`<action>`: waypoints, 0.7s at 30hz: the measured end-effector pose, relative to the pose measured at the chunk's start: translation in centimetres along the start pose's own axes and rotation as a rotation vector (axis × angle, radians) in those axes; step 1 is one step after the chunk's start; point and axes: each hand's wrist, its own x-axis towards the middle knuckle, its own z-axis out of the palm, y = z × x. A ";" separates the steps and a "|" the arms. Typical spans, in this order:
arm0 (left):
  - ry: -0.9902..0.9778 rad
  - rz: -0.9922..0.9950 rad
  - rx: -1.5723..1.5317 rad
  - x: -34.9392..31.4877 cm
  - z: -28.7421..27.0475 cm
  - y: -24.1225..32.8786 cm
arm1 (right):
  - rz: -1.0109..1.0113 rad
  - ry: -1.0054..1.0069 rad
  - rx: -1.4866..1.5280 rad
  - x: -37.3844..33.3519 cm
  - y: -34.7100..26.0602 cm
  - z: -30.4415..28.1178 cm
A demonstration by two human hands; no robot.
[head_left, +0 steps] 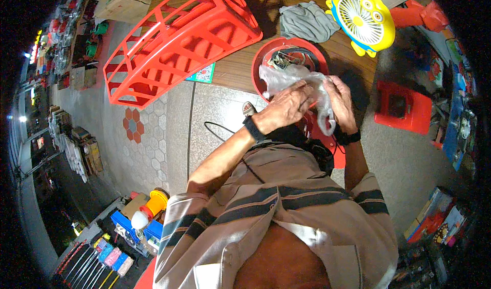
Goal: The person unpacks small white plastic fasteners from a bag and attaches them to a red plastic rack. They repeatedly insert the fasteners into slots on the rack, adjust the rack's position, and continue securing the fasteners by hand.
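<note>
A crumpled clear plastic bag [289, 79] lies over the near part of a round red basin [257, 59] at the table's edge. My left hand [288, 106] is closed on the bag at the basin's near rim, its fingers bent. On the other side, my right hand [341, 101] pinches the bag's right part, and a loose strip of plastic hangs below between the two hands. Dark cords and small metallic parts [287, 59] show in the basin behind the bag. What else the basin holds under the plastic is hidden.
Left on the wooden table [230, 74] leans a large red plastic basket [189, 54]. A grey cloth [307, 22] and a yellow fan [363, 20] sit behind the basin. A red stool [404, 107] stands to the right; a dark cable [217, 125] loops beside my left forearm.
</note>
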 end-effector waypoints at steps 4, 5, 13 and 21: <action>0.001 0.083 0.130 -0.1 1.8 -3.9 | -0.025 -0.001 0.019 -0.3 -0.7 -0.3; 0.003 0.060 0.086 -0.6 2.0 -4.4 | 0.061 -0.009 0.165 -0.4 -0.8 -0.2; -0.278 0.119 0.270 -2.7 2.2 -6.9 | 0.091 0.074 0.885 0.0 -0.9 -0.1; 0.120 -0.150 -0.591 0.0 1.7 -6.3 | 0.226 0.077 0.717 1.0 0.7 0.8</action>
